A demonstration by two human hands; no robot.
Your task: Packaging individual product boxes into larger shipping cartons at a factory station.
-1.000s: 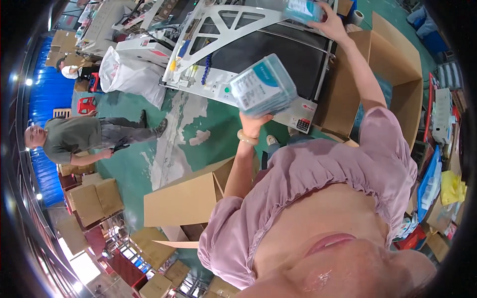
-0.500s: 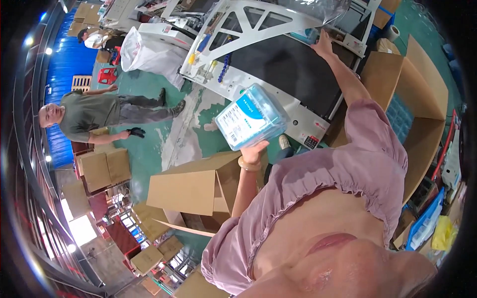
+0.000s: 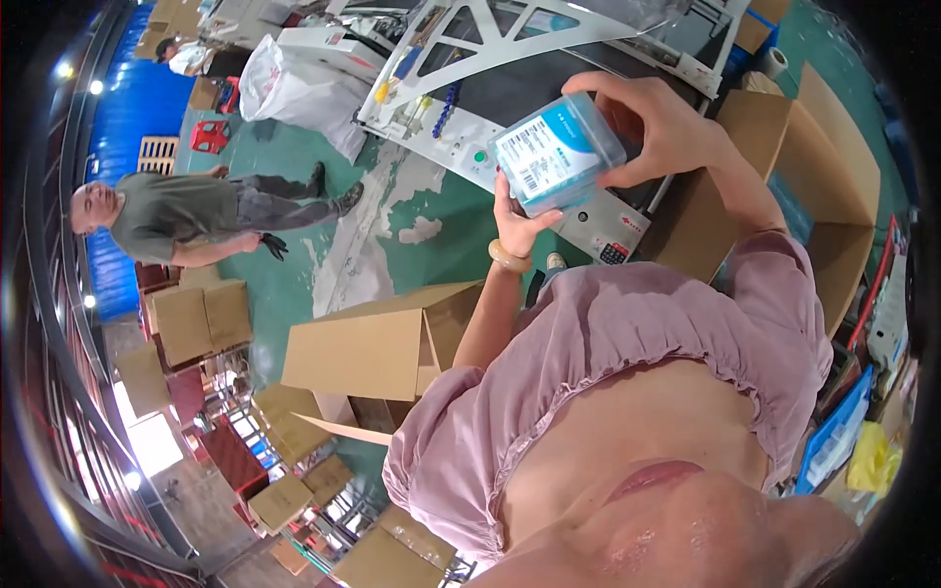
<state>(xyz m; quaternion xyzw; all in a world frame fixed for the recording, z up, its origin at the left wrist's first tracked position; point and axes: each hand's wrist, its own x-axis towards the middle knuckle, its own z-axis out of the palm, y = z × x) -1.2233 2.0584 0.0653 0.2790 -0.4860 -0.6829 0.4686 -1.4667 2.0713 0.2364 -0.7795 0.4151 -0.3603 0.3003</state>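
Right hand back from over the machine; joins my left hand, both gripping labelled box beside it; likely steadier.

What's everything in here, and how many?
Rectangular plastic boxes: count unclear, clear with blue-and-white labels, held mid-picture
Metal-framed belt machine: one, white and black, ahead
Large open cardboard box: one, brown, right
Second open cardboard box: one, brown, lower left
Stacked cartons: several, brown, far left
Bulging sack: one, white, upper left
Plastic stool: one plainly seen, red, upper left
Crumpled plastic bag: one, yellow, far right
Other people: two, in olive and white tops, left
Small clutter: uncounted, mixed colours, far right
Round bangle: one, cream, left wrist
Ruffled blouse: one, mauve, worn
Left hand: one, bare, boxes' near end
Right hand: one, bare, boxes' right side
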